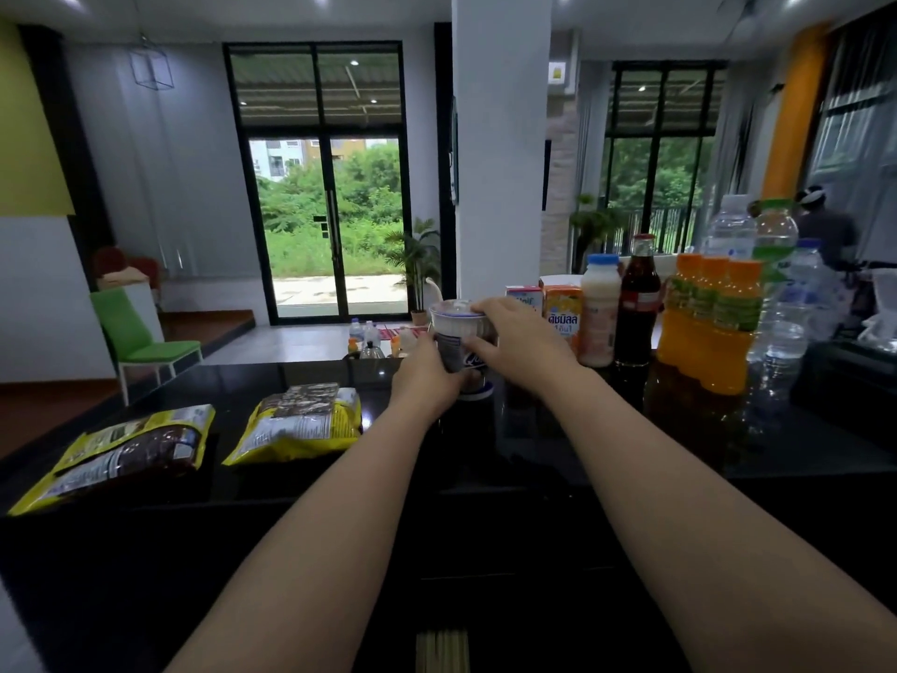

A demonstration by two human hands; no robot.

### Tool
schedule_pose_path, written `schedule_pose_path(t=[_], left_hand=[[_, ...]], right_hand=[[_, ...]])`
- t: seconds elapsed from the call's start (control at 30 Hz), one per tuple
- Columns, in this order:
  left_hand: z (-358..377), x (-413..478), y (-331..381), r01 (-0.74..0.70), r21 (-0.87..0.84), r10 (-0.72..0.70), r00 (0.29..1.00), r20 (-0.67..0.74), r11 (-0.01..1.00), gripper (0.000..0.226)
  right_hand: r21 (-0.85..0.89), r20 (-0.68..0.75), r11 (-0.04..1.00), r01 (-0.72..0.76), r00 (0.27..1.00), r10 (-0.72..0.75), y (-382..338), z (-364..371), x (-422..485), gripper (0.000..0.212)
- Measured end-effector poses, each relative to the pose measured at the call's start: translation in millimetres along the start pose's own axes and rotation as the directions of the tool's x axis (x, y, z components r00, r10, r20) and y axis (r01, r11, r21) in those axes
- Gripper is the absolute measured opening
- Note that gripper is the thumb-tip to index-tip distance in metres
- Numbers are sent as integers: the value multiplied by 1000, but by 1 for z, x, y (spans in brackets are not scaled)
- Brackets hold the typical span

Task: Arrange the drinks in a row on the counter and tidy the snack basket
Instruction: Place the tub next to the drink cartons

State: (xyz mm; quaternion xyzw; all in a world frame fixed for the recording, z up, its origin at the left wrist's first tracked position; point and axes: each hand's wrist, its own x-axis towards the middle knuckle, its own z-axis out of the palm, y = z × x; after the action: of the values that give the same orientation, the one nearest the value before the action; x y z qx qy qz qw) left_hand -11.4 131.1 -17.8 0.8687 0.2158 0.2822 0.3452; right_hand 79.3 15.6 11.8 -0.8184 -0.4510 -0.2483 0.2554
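glossy black counter (606,444) fills my head view, its near edge lost in shadow. both my hands clamp a lidded cup (458,332) at the left end of the drinks row: left hand (427,376) wraps its lower side, right hand (519,335) grips the rim, hiding most of the blue print, which i can't read. beside it stand a half-hidden carton (524,296), an orange carton (563,313) with thai lettering, a milky bottle (599,313), a dark glass cola bottle (638,298), orange juice bottles (708,323) and clear water bottles (786,303). two crinkly yellow snack bags (296,422) lie flat at left, small print too blurred.
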Motion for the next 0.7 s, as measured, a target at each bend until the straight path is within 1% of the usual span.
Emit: schedule_pose_path(t=[0.13, 0.23, 0.33, 0.47, 0.53, 0.7], left_hand=[[4, 16, 0, 25, 93, -21, 999, -43, 995, 60], [9, 27, 1, 44, 113, -36, 997, -71, 993, 57], [16, 38, 2, 74, 104, -64, 993, -95, 992, 61], [26, 55, 3, 90, 97, -79, 991, -111, 991, 72], [29, 62, 3, 95, 72, -89, 993, -81, 993, 73], [35, 68, -5, 56, 13, -55, 998, -22, 998, 57]], right_hand=[[-71, 74, 997, 35, 997, -30, 1, 4, 18, 51], [-163, 63, 985, 56, 997, -46, 8, 12, 29, 51], [-330, 25, 939, 93, 996, -90, 18, 19, 39, 52], [-480, 51, 872, 97, 995, -82, 30, 26, 55, 60], [-519, 56, 850, 91, 996, -73, 34, 27, 61, 63], [-519, 45, 852, 75, 997, -60, 44, 28, 66, 57]])
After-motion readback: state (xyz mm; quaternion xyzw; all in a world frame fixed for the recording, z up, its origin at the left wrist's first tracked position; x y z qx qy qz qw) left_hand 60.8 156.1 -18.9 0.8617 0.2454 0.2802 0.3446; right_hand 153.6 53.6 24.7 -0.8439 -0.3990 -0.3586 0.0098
